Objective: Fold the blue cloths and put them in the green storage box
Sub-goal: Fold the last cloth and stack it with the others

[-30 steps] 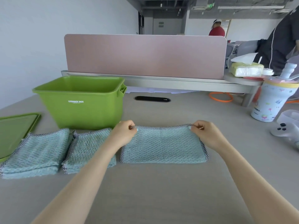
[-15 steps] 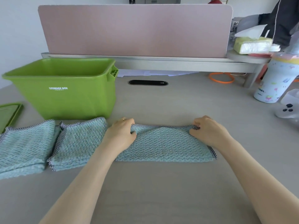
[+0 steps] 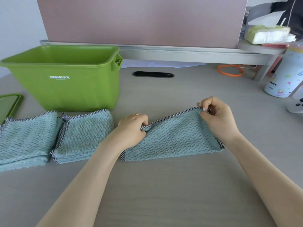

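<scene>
A light blue cloth [image 3: 173,141] with a checked hem lies folded in half on the table in front of me. My left hand [image 3: 132,128] pinches its far left corner. My right hand [image 3: 216,118] pinches its far right corner and holds that corner lifted off the table. Two folded blue cloths lie to the left: one [image 3: 83,136] beside my left forearm, another [image 3: 26,140] at the left edge. The green storage box [image 3: 68,89] stands open behind them; I see nothing inside, though its bottom is hidden.
The green lid [image 3: 9,105] lies at the far left. A patterned cup [image 3: 285,79] and a white controller [image 3: 296,105] sit at the right. A pink divider [image 3: 141,20], a cable slot [image 3: 153,74] and an orange ring [image 3: 230,71] are at the back.
My right hand has raised the cloth's far right corner off the table. The camera has tilted down and moved closer. My left hand keeps its pinch on the left corner.
</scene>
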Available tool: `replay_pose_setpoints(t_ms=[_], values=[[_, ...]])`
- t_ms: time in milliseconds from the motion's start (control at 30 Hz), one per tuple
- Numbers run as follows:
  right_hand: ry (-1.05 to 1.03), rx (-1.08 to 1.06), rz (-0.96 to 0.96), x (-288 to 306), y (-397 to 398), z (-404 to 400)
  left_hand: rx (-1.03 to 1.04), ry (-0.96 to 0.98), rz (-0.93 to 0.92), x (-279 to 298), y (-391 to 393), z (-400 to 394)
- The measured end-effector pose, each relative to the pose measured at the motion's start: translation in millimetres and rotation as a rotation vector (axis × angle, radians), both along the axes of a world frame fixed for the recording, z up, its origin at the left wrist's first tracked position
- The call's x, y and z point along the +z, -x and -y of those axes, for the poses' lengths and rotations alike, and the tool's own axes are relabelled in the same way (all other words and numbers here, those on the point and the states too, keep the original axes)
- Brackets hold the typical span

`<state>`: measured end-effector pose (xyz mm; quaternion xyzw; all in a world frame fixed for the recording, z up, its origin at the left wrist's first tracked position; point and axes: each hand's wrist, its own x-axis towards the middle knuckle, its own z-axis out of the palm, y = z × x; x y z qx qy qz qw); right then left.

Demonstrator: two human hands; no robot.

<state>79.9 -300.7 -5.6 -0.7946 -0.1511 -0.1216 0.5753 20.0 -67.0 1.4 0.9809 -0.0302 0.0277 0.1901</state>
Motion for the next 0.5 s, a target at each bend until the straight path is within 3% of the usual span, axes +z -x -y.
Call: replay_pose_setpoints(t_ms=[133, 367, 500], values=[[0.023, -0.008, -0.032, -0.5, -2.5, 5.7, -0.063, 0.040, -0.016, -0.1, 0.8, 1.6], [0.527, -0.147, -0.152, -6.5, -4.5, 12.5, 0.031, -0.203, -0.085, 2.3, 2.4, -0.8], [0.635, -0.168, -0.231, -0.5, -1.0, 16.6, 0.033, -0.049, -0.110, 2.4, 4.5, -4.7]])
